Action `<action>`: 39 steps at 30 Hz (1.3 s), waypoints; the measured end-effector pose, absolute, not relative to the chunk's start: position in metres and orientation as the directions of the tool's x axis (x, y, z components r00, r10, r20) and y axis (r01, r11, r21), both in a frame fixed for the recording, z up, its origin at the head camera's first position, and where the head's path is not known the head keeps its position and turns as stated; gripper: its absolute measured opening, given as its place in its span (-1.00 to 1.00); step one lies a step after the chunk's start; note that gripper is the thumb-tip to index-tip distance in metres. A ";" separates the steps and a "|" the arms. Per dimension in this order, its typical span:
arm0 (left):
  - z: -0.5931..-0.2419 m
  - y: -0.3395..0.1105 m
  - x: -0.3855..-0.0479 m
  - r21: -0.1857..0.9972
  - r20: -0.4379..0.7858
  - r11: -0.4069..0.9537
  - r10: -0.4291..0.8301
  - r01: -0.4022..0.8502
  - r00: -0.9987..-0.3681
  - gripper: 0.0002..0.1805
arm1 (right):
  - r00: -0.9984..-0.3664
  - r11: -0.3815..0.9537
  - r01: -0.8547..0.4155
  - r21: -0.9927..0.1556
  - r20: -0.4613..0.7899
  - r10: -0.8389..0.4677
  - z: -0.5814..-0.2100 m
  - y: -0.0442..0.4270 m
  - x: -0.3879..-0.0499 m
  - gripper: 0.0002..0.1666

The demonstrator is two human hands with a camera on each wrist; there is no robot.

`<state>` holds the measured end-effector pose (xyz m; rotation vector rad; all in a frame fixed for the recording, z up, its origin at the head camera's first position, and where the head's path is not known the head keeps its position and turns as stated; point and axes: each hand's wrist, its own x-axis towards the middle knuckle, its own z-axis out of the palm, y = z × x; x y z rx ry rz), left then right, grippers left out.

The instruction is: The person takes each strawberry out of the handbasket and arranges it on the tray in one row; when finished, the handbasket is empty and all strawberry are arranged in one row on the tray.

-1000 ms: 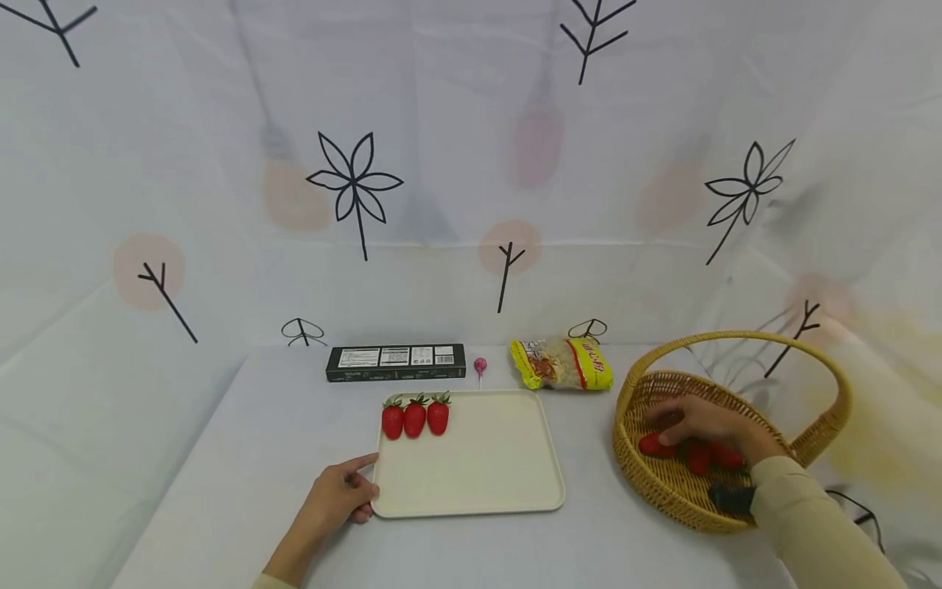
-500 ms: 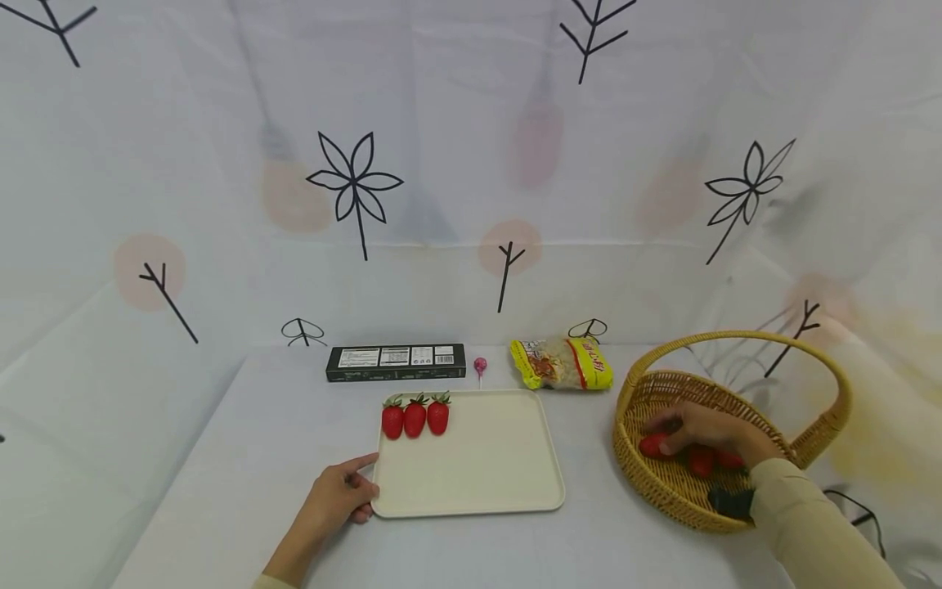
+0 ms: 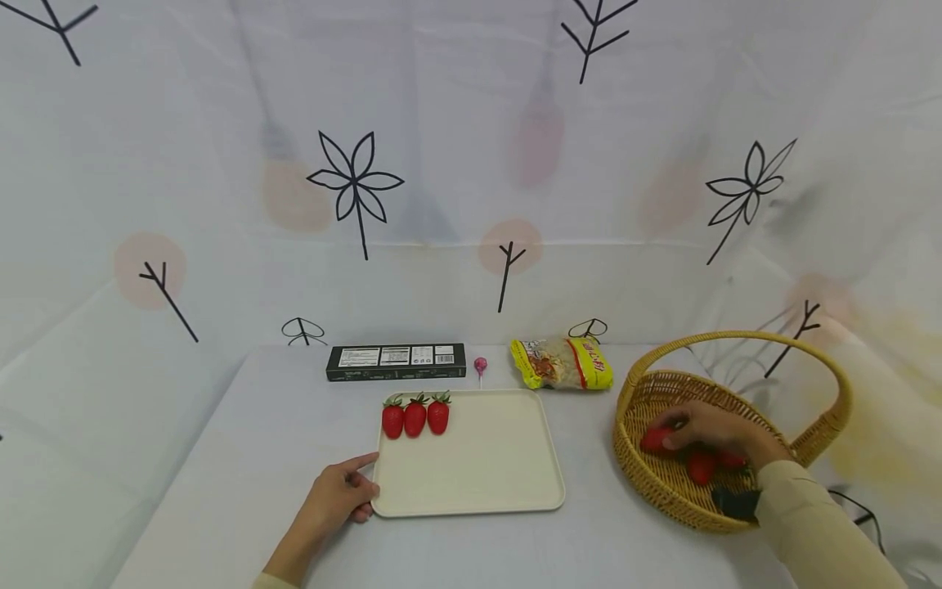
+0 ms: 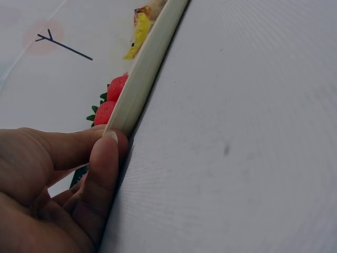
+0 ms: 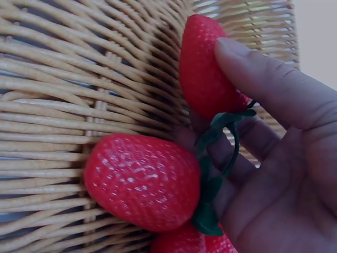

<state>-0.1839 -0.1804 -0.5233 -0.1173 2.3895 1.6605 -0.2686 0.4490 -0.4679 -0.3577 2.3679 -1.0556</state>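
In the head view three red strawberries [image 3: 415,418] lie in a row at the upper left of the cream tray [image 3: 471,458]. My left hand [image 3: 334,495] grips the tray's left edge; in the left wrist view thumb and fingers of the hand [image 4: 68,179] pinch its rim [image 4: 138,84]. Inside the wicker basket [image 3: 666,495], my right hand [image 3: 710,427] holds a strawberry. The right wrist view has this strawberry [image 5: 208,68] between the thumb and fingers of the hand [image 5: 279,147], with another strawberry [image 5: 142,182] beside the fingers and part of one more below.
Behind the tray stand a black box [image 3: 396,362], a pink lollipop [image 3: 481,365] and a yellow packet [image 3: 562,364]. The basket's handle [image 3: 736,335] arches above the right hand. A black cable [image 3: 861,507] lies right of the basket.
My right hand has closed around a strawberry in the basket and shifted it slightly. My left hand and the tray have stayed where they were.
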 end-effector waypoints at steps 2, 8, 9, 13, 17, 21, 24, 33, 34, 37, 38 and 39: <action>-0.524 -0.180 -0.184 0.916 -0.229 0.352 0.066 -0.192 -0.971 -0.33 | -0.853 0.679 -0.055 -0.732 -0.320 -0.413 -0.466 0.453 -0.268 -0.56; -0.522 -0.180 -0.185 0.916 -0.231 0.351 0.073 -0.192 -0.970 -0.33 | -0.904 0.627 -0.040 -0.778 -0.239 -0.354 -0.453 0.459 -0.262 -0.56; -0.522 -0.180 -0.185 0.916 -0.233 0.352 0.073 -0.194 -0.970 -0.33 | -0.908 0.601 -0.018 -0.799 -0.238 -0.344 -0.450 0.460 -0.261 -0.56; -0.523 -0.180 -0.185 0.917 -0.233 0.349 0.075 -0.193 -0.970 -0.34 | -0.914 0.507 0.029 -0.862 -0.228 -0.336 -0.441 0.462 -0.255 -0.58; -0.523 -0.181 -0.184 0.909 -0.241 0.364 0.056 -0.205 -0.969 -0.34 | -0.915 0.449 0.062 -0.891 -0.231 -0.331 -0.434 0.460 -0.250 -0.60; -0.523 -0.181 -0.183 0.898 -0.258 0.377 0.035 -0.226 -0.965 -0.34 | -0.917 0.425 0.072 -0.902 -0.228 -0.328 -0.429 0.455 -0.246 -0.65; -0.523 -0.180 -0.183 0.900 -0.255 0.377 0.042 -0.221 -0.966 -0.34 | -0.921 0.416 0.064 -0.907 -0.213 -0.325 -0.423 0.453 -0.240 -0.68; -0.522 -0.179 -0.182 0.893 -0.264 0.386 0.029 -0.233 -0.964 -0.35 | -0.864 0.294 0.047 -0.955 -0.187 -0.467 -0.404 0.441 -0.220 -0.57; -0.521 -0.179 -0.182 0.891 -0.265 0.388 0.025 -0.235 -0.964 -0.35 | -0.853 0.270 0.028 -0.962 -0.163 -0.495 -0.402 0.439 -0.218 -0.55; -0.521 -0.179 -0.183 0.890 -0.263 0.392 0.024 -0.232 -0.965 -0.36 | -0.832 0.221 -0.036 -0.975 -0.094 -0.547 -0.397 0.432 -0.213 -0.52; -0.521 -0.179 -0.183 0.889 -0.263 0.394 0.023 -0.233 -0.965 -0.36 | -0.824 0.209 -0.057 -0.976 -0.072 -0.561 -0.395 0.428 -0.212 -0.52; -0.521 -0.179 -0.183 0.888 -0.262 0.397 0.024 -0.231 -0.965 -0.36 | -0.818 0.196 -0.076 -0.978 -0.052 -0.573 -0.394 0.425 -0.211 -0.52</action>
